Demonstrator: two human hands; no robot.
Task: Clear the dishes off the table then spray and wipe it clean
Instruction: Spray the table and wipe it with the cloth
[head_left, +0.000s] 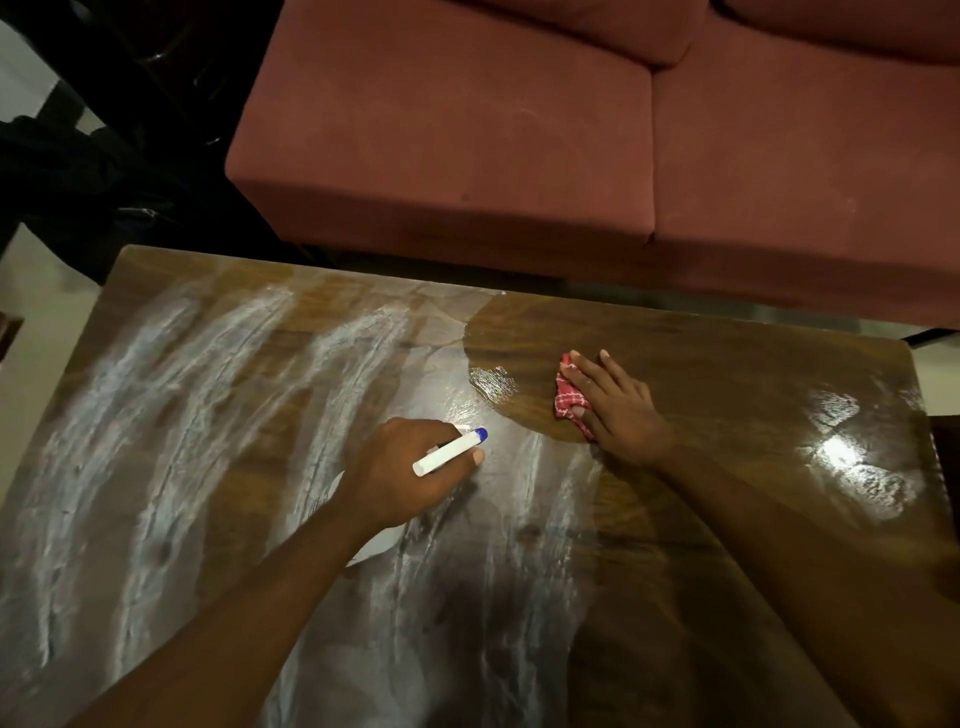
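The brown wooden table (727, 364) fills the lower part of the head view. White foamy streaks cover its left and middle; the right part looks darker and wiped. My left hand (410, 467) grips a white spray bottle (449, 451) with a blue nozzle tip, held over the table's middle; most of the bottle is hidden under the hand. My right hand (618, 405) lies flat with straight fingers, pressing a red-and-white checked cloth (569, 397) onto the table at the edge of the wiped patch.
A dark red sofa (571, 130) stands just beyond the table's far edge. Dark furniture and a black bundle (78, 171) fill the upper left. Light floor (41, 312) shows at the left of the table.
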